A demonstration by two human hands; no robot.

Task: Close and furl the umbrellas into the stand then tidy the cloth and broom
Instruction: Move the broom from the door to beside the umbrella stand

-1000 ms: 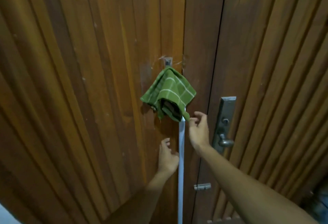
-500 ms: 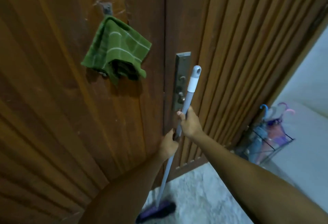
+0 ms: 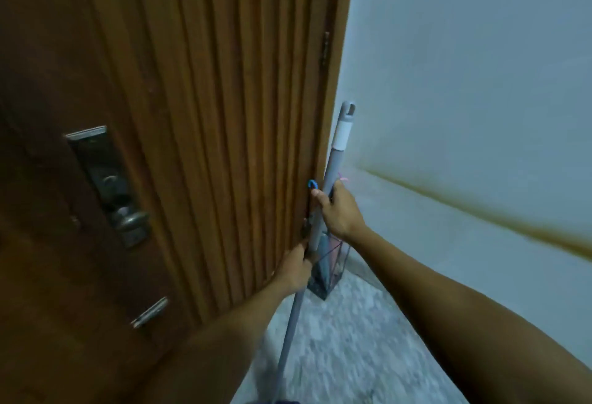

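While both hands are wrapped round the broom [image 3: 320, 211], I'm mostly worried about where its top end goes. My right hand [image 3: 339, 211] grips the grey handle higher up, fingers curled round it, and my left hand [image 3: 293, 267] grips it lower down the same way. The pole stands nearly upright, leaning a little, just in front of the umbrella stand [image 3: 326, 270], which sits on the floor in the corner beside the wooden door [image 3: 208, 115].

Umbrellas look to be already in the stand; a blue hook handle [image 3: 312, 184] pokes up right beside my right-hand fingers, but it's blurry so I can't say much more. The broom head, well below the stand in view, is barely visible at the bottom edge. The cloth isn't in view.

What could go wrong, I reckon: swing the pole in too fast and it clips that blue handle or tips the wire stand over. Lean it too shallow against the wall above the stand and it'll probably slide down on that smooth floor.
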